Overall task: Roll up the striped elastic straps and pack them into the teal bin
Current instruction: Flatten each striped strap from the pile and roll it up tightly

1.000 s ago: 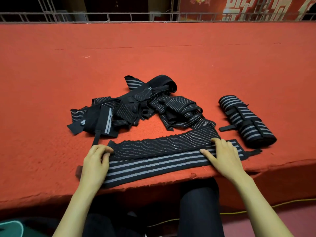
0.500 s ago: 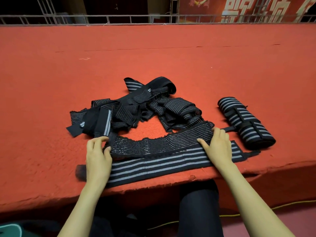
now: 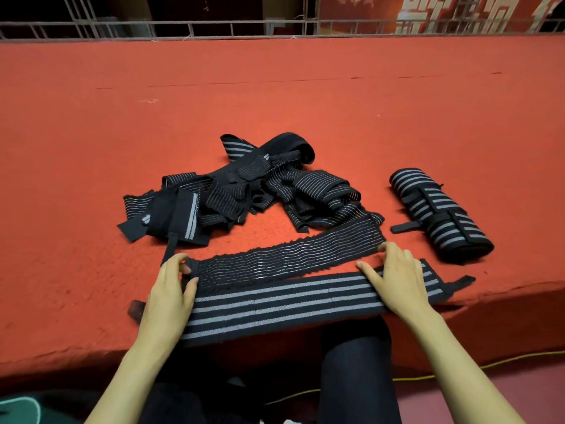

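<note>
Black ribbed strap (image 3: 284,261), left hand (image 3: 168,295) pinch-tight on its end, right hand (image 3: 397,280) flat atop

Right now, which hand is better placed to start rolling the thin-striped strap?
Left. The left hand pinches the thin-striped strap at its left end, where a roll would likely start. The right hand lies flat across the strap's right end and the wide-striped strap, better suited to pinning.

An event-stage sort of venue: red-carpeted platform (image 3: 275,87); metal railing (image 3: 214,27); red banner (image 3: 360,10) with large lettering.
</note>
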